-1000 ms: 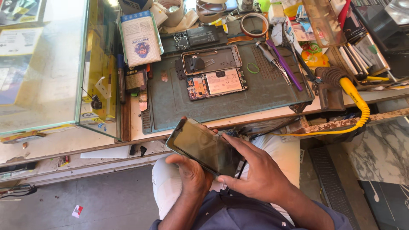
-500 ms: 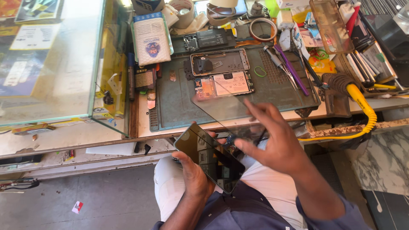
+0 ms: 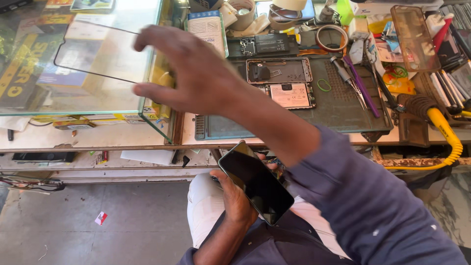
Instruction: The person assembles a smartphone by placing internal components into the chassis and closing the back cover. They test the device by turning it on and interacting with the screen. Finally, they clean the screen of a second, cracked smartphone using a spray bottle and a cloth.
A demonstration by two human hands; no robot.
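My left hand [image 3: 234,198] holds a black smartphone [image 3: 256,182] over my lap, its dark screen facing up. My right hand [image 3: 189,73] reaches far to the left across my body, fingertips pinching a thin clear screen protector with a dark border [image 3: 100,53]. The protector hangs flat above the top of a glass display case [image 3: 73,98]. On the dark green work mat [image 3: 338,110] lie an opened phone frame [image 3: 278,71] and a phone board with a white battery [image 3: 290,95].
Tweezers and a purple tool [image 3: 360,86] lie on the mat's right side. A yellow coiled cable [image 3: 441,137] hangs at the bench's right edge. Tape rolls [image 3: 331,37], a booklet [image 3: 205,27] and small parts crowd the back. Grey floor lies below left.
My right hand left the phone, lifting the clear protector off it, and swung up and left over the glass case. My left hand keeps holding the phone.
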